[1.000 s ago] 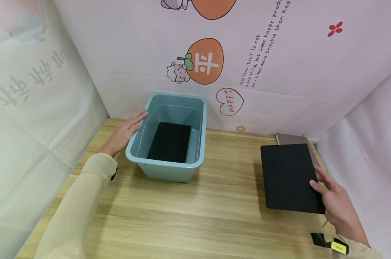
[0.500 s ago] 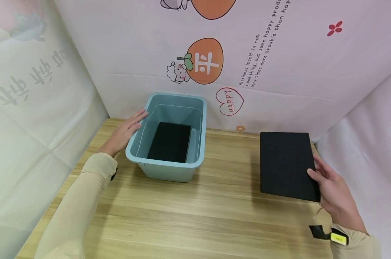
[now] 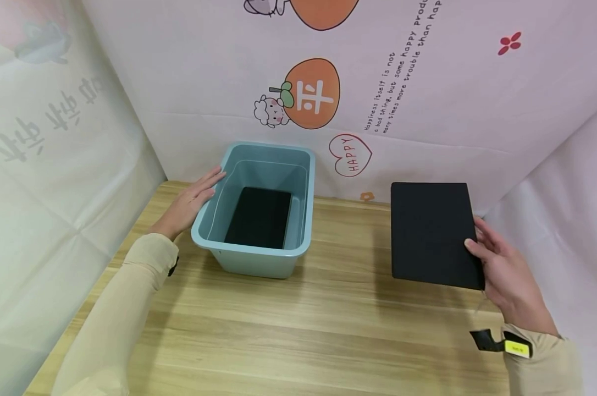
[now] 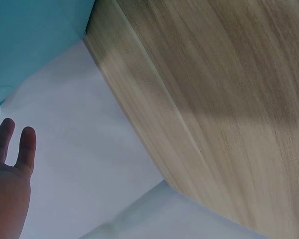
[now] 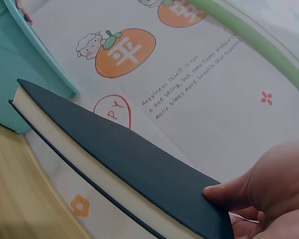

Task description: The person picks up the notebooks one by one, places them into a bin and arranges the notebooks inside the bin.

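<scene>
My right hand (image 3: 508,275) grips a black hardcover book (image 3: 432,236) by its right edge, thumb on the top cover. The book is held up over the right side of the table; its cream page edges show in the right wrist view, where the thumb (image 5: 224,194) presses the cover. On the left stands a light blue plastic bin (image 3: 256,265) with a flat black book-like item (image 3: 260,217) lying on its floor. My left hand (image 3: 186,204) rests along the bin's left rim, fingers extended. In the left wrist view, two straight fingers (image 4: 27,149) show below the bin's side.
The wood-grain table (image 3: 328,330) runs up to a white printed cloth (image 3: 204,71) at the back, and more white cloth (image 3: 570,220) hangs along the right side. The bin stands close to the back cloth.
My right hand has lifted the black book up and slightly left, away from the near right. The brown-covered item at the back right corner is now hidden behind it. My left hand stays put.
</scene>
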`<control>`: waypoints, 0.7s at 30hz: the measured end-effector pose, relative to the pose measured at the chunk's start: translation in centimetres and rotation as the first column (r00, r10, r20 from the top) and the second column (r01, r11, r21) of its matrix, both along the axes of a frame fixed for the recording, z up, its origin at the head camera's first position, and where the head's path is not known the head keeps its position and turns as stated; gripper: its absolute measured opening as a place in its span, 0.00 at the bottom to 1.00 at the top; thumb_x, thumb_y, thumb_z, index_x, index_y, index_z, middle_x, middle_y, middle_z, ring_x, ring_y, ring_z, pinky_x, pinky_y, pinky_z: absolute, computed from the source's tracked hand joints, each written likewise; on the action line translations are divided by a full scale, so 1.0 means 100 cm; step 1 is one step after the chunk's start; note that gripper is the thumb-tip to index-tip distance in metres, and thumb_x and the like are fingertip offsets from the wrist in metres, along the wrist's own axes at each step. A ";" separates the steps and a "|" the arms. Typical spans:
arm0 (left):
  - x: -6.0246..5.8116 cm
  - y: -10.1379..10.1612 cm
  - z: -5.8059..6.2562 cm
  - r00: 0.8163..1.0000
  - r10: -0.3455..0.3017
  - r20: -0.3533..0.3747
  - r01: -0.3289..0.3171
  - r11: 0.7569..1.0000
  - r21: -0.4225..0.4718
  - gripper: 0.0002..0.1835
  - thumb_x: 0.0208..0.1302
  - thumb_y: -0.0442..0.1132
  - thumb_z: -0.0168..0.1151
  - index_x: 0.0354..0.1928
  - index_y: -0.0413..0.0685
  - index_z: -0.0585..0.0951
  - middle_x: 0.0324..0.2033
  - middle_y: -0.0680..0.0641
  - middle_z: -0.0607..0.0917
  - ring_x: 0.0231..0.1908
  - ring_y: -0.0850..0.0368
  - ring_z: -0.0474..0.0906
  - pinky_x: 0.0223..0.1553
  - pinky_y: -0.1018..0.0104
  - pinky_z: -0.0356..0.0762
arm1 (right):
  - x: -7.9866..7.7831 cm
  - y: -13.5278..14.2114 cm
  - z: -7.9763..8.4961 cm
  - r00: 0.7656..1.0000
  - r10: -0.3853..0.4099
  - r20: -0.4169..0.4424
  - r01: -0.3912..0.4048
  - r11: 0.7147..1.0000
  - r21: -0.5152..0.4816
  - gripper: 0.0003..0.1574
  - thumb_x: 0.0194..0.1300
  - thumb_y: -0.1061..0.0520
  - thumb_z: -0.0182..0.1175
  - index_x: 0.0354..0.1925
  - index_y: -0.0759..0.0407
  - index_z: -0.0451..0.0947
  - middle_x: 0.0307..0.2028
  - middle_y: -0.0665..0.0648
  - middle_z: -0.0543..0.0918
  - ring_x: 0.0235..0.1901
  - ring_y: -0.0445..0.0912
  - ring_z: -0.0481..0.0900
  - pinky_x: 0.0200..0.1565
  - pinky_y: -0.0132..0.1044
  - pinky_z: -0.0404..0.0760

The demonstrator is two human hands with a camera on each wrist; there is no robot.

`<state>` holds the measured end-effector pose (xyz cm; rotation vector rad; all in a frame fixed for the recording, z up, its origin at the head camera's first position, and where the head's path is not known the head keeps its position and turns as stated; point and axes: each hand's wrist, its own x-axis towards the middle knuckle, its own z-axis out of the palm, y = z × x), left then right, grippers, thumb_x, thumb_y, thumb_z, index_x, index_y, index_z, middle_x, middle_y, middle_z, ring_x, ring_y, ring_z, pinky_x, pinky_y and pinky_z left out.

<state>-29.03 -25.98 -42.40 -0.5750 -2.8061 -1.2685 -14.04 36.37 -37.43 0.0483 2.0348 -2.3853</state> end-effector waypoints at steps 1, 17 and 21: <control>0.000 0.000 0.000 1.000 0.000 0.000 0.000 1.000 0.000 0.26 0.82 0.58 0.37 0.78 0.77 0.58 0.80 0.72 0.49 0.83 0.54 0.42 0.78 0.32 0.42 | -0.001 -0.001 0.002 1.000 0.002 0.003 -0.002 1.000 -0.006 0.47 0.76 0.62 0.55 0.83 0.47 0.44 0.53 0.43 0.76 0.45 0.34 0.85 0.42 0.28 0.87; 0.001 0.001 0.001 1.000 -0.003 -0.005 0.003 1.000 -0.001 0.26 0.82 0.59 0.37 0.78 0.77 0.59 0.80 0.69 0.49 0.83 0.53 0.43 0.78 0.32 0.42 | -0.021 -0.025 0.029 0.998 0.057 -0.005 -0.057 0.998 -0.022 0.47 0.77 0.61 0.54 0.83 0.46 0.44 0.56 0.44 0.74 0.48 0.34 0.84 0.43 0.29 0.86; 0.001 0.001 0.001 1.000 0.000 -0.001 0.000 1.000 -0.002 0.26 0.82 0.59 0.37 0.78 0.78 0.59 0.80 0.70 0.49 0.83 0.54 0.43 0.78 0.32 0.42 | -0.024 -0.031 0.034 0.997 0.075 0.007 -0.075 0.996 -0.042 0.46 0.77 0.61 0.53 0.83 0.44 0.44 0.57 0.44 0.73 0.49 0.35 0.83 0.44 0.29 0.86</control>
